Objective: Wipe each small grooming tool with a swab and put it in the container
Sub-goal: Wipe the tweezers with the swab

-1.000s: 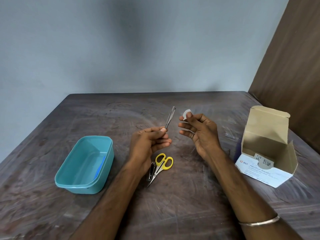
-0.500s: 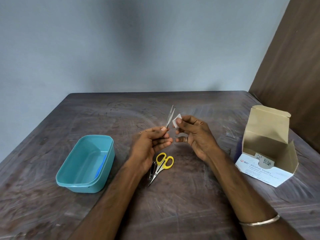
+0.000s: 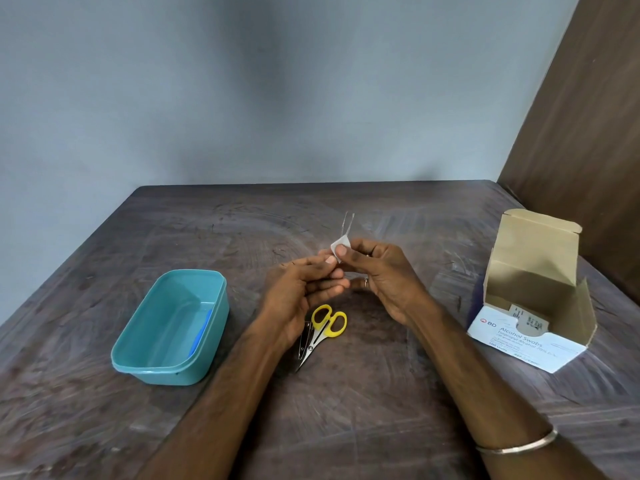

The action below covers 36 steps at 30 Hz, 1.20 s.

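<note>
My left hand (image 3: 304,289) grips the lower end of thin metal tweezers (image 3: 347,224), whose tips point up and away. My right hand (image 3: 377,271) pinches a small white swab (image 3: 337,245) around the tweezers' lower shaft, just above my left fingers. A teal plastic container (image 3: 173,327) sits on the table to the left, with a blue tool (image 3: 201,332) lying inside along its right wall. Yellow-handled scissors (image 3: 327,323) and a metal nail clipper (image 3: 306,342) lie on the table below my hands.
An open cardboard box of alcohol swabs (image 3: 533,306) stands at the right of the dark wooden table (image 3: 346,410). A brown panel (image 3: 588,133) rises at the far right, and a grey wall (image 3: 242,98) backs the table.
My right hand has moved left with the swab, from apart from the tweezers to wrapped against their shaft. The tweezers have tilted more upright.
</note>
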Each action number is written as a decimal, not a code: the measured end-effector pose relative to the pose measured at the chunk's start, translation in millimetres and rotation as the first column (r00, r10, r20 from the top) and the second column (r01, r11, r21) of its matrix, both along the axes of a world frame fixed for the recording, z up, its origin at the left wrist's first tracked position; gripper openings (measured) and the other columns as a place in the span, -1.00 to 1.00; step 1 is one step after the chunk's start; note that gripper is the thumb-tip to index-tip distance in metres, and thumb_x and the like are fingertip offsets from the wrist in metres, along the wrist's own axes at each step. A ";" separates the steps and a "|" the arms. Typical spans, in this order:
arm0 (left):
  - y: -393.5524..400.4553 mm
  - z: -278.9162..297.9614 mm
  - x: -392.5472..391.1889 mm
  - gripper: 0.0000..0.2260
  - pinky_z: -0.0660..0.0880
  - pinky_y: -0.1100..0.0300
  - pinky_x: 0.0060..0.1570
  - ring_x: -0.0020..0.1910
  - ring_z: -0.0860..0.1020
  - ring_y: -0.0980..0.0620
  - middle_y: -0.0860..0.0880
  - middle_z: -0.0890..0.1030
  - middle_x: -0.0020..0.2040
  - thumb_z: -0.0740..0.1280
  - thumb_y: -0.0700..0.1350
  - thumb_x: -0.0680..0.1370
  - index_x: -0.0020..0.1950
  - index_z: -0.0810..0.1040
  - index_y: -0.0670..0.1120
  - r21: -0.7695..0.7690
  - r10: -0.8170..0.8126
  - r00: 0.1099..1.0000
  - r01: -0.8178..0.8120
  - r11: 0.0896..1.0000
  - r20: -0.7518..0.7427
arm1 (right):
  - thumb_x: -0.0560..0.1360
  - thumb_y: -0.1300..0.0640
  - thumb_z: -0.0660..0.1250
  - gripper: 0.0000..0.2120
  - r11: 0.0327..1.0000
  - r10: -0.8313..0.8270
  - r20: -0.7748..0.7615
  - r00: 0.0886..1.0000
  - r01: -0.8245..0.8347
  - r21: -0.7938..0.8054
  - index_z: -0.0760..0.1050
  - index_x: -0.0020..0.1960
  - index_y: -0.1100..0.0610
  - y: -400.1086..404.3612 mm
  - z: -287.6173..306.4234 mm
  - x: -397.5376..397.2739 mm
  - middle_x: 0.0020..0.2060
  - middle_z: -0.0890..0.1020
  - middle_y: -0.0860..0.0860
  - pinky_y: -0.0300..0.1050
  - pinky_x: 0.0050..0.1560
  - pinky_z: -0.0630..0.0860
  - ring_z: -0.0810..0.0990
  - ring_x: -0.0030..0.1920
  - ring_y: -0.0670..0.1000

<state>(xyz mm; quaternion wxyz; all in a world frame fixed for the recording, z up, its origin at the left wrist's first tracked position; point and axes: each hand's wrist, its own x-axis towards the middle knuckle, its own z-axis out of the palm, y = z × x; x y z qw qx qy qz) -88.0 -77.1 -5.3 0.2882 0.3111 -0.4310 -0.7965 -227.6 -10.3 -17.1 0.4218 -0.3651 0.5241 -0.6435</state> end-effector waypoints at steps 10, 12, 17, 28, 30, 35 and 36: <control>1.8 -5.6 0.6 -0.96 0.63 0.11 -0.30 -0.35 0.65 -0.01 -0.08 0.71 -0.29 0.47 -0.17 0.50 -0.13 0.69 -0.05 -0.500 0.403 0.903 -0.283 0.819 0.148 | 0.54 0.27 0.40 -0.86 0.997 -0.076 -0.007 0.997 0.076 -0.024 0.55 0.09 0.25 -1.1 1.0 1.6 -0.09 0.75 0.17 -0.05 -0.11 0.70 0.76 -0.07 0.15; 0.6 -4.7 1.1 -0.97 0.62 0.16 -0.33 -0.36 0.64 0.04 -0.04 0.70 -0.30 0.47 -0.17 0.50 -0.13 0.69 -0.04 -0.523 0.451 0.883 -0.324 0.788 0.132 | 0.50 0.32 0.44 -0.82 0.997 -0.069 0.009 0.998 0.069 -0.023 0.55 0.09 0.26 -1.5 0.4 1.6 -0.09 0.74 0.20 -0.02 -0.07 0.70 0.75 -0.07 0.17; -1.6 -2.9 2.8 -0.94 0.62 0.24 -0.28 -0.25 0.69 0.08 0.02 0.72 -0.23 0.48 -0.16 0.49 -0.06 0.70 -0.04 -0.545 0.493 0.865 -0.371 0.752 0.090 | 0.45 0.37 0.47 -0.79 1.000 -0.002 -0.046 0.999 0.002 0.004 0.58 0.06 0.23 -2.6 -3.0 6.8 -0.09 0.75 0.19 0.01 -0.05 0.70 0.75 -0.08 0.17; -4.2 -4.3 0.0 -0.84 0.64 0.17 -0.20 -0.16 0.71 -0.01 -0.10 0.73 -0.12 0.45 -0.23 0.51 0.08 0.69 -0.17 -0.474 0.521 0.851 -0.483 0.736 -0.058 | 0.41 0.38 0.50 -0.81 0.999 0.036 -0.155 0.987 -0.034 0.015 0.62 0.01 0.27 -4.1 -6.5 17.3 -0.13 0.74 0.20 -0.01 -0.10 0.70 0.75 -0.14 0.15; -4.6 -2.5 0.0 -0.84 0.65 0.17 -0.16 -0.15 0.71 -0.03 -0.15 0.72 -0.11 0.44 -0.26 0.51 0.08 0.68 -0.23 -0.398 0.491 0.867 -0.483 0.780 -0.090 | 0.43 0.34 0.49 -0.84 0.999 0.034 -0.081 0.996 -0.032 0.020 0.63 0.00 0.26 -4.1 -5.7 16.9 -0.18 0.74 0.17 -0.06 -0.14 0.69 0.75 -0.21 0.10; -5.7 -1.3 0.7 -0.84 0.65 0.12 -0.04 -0.15 0.69 -0.06 -0.22 0.71 -0.11 0.43 -0.29 0.49 0.05 0.66 -0.28 -0.243 0.401 0.902 -0.429 0.870 -0.159 | 0.46 0.31 0.47 -0.88 0.998 0.054 0.010 0.998 -0.054 0.031 0.66 -0.01 0.24 -2.3 -2.9 13.8 -0.23 0.72 0.17 -0.10 -0.16 0.69 0.72 -0.28 0.06; -5.5 -1.3 0.8 -0.84 0.65 0.12 -0.04 -0.15 0.69 -0.06 -0.23 0.71 -0.11 0.43 -0.29 0.48 0.05 0.66 -0.28 -0.233 0.403 0.901 -0.432 0.871 -0.161 | 0.45 0.34 0.47 -0.87 0.998 0.060 0.011 0.998 -0.060 0.032 0.65 -0.01 0.24 -2.2 -2.9 13.4 -0.22 0.73 0.17 -0.09 -0.16 0.69 0.73 -0.27 0.07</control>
